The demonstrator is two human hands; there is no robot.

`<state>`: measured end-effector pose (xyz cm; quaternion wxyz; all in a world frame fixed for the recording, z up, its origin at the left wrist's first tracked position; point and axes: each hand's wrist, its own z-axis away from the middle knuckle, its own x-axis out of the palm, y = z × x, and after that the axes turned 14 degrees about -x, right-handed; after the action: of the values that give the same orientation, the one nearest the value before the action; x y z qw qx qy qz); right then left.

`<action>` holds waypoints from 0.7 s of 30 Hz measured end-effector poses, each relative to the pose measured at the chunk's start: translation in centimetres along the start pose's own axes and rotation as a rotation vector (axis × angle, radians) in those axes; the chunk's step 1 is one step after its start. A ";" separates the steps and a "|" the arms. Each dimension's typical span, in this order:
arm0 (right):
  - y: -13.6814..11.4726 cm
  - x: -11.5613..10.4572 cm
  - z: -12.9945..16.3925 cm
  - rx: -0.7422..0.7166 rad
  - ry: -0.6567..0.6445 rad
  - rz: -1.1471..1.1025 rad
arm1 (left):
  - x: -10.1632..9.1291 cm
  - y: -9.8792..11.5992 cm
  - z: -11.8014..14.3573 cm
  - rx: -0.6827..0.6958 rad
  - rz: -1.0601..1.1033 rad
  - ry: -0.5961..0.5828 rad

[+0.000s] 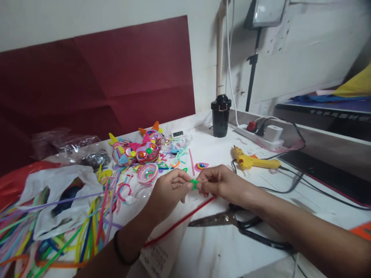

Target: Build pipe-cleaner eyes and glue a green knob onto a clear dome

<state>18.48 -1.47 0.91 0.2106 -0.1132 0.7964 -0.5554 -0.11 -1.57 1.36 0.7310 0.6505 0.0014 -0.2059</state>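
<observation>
Both my hands meet over the middle of the table, pinching a small bent piece of green pipe cleaner (194, 183) between them. My left hand (171, 191) grips its left side with thumb and fingertips, and my right hand (218, 182) has the other side. Below them a long red pipe cleaner (182, 220) lies slanting across the table. A pair of scissors (223, 219) with black handles rests under my right forearm. Just beyond my hands is a small coiled eye-shaped piece (201, 166) in pink, yellow and blue.
Loose pipe cleaners (87, 231) and a white plastic bag (66, 181) cover the left. Colourful round figures (147, 151) stand at the back. A yellow glue gun (255, 160), a black tablet-like device (327, 173), a power strip (261, 138) and a black cup (221, 117) are to the right.
</observation>
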 end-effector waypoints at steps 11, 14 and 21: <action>-0.5 1.1 -0.4 0.083 0.019 -0.060 | -1.0 -0.6 0.3 -0.031 0.028 0.030; -0.4 1.4 -0.6 0.094 0.001 -0.056 | -1.3 -0.6 0.4 0.005 -0.010 0.029; 0.0 1.5 -0.9 0.086 -0.041 -0.024 | -1.5 -0.5 0.9 0.049 -0.083 0.046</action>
<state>16.74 -1.35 0.83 0.2248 -0.1251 0.7660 -0.5891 -1.92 -1.98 1.40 0.7054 0.6722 0.0404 -0.2211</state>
